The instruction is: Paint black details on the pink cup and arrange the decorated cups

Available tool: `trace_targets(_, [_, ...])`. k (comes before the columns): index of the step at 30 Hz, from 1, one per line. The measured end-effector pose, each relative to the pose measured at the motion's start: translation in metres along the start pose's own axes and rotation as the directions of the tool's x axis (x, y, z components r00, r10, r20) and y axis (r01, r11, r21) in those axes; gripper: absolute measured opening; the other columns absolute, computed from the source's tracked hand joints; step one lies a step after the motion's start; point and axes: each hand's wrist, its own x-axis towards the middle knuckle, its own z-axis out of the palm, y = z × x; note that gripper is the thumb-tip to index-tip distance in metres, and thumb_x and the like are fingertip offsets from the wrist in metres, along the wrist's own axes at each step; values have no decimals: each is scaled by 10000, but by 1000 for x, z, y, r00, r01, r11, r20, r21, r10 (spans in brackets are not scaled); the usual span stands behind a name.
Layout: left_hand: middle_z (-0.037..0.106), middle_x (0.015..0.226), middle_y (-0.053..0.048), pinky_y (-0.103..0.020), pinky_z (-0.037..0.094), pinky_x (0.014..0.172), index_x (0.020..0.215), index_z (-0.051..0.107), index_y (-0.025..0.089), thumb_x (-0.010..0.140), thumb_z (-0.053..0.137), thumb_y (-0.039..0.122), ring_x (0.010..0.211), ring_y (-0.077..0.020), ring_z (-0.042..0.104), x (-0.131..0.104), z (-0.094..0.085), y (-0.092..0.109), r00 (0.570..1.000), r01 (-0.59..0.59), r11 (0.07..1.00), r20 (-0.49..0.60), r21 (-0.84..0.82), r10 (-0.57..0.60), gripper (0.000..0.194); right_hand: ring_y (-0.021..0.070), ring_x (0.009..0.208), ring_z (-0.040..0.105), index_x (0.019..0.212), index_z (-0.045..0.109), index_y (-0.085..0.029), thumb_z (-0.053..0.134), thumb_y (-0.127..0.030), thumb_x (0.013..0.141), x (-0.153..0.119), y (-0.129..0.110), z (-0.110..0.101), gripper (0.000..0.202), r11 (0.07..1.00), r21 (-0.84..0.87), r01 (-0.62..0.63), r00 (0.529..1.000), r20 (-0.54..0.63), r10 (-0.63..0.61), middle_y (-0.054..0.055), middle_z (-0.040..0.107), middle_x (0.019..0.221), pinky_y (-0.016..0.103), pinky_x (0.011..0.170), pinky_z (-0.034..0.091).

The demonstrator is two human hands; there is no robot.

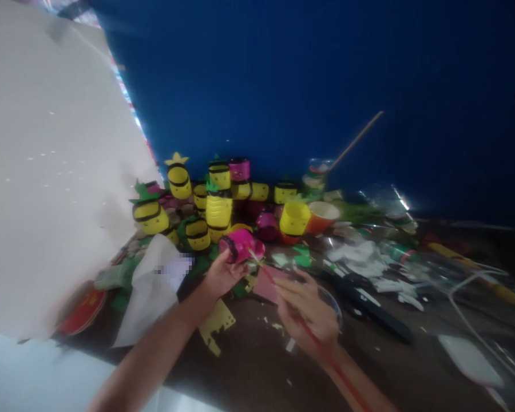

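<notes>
My left hand [224, 276] is closed around a small bright pink cup [241, 244], which lies tilted on its side with a dark band near one end. In my right hand [306, 312] is a thin red-handled paintbrush [266, 272]; its pale tip meets the cup's right part, and the handle runs back along my forearm. Beneath the hands lie a pink sheet [266, 284] and a cut yellow foam sheet [218, 323]. Just behind the held cup stand several yellow cups with dark bands, among them a yellow cup [218, 210] with wavy lines.
At the right lie a long black-handled tool [377, 312], white scraps [360, 254] and a wire frame [463, 286]. An orange cup [324, 216] stands behind. Left are white paper [148, 286] and a red round lid [83, 309]. A blue wall [304, 74] closes off the back.
</notes>
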Motion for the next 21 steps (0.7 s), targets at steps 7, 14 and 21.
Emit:
trace_targets(7, [441,471,49,-292,480,723,553,545,141,799,565,317,414,-51,411,0,1,1,1000,6,1000,-13,-22,-6,303,141,657,682,826,633,-204,617,9,675,1,-1,0,262,999,44,14,1000,7,-14,13,725,757,472,946,447])
trace_targets(14, [476,472,47,-290,488,710,612,569,143,807,560,341,413,-58,430,-1,5,1,998,7,1000,-68,3,-6,279,144,687,692,852,636,-196,622,-18,694,7,-2,-6,238,998,-63,16,1000,9,-15,21,733,782,431,945,448])
trace_targets(21, [510,497,31,-293,487,724,624,585,134,821,546,339,414,-58,438,-1,3,1,998,2,1000,-63,-1,-2,287,139,648,689,844,638,-206,619,-11,692,8,-3,-4,247,999,-21,43,998,43,-42,10,735,772,448,972,421])
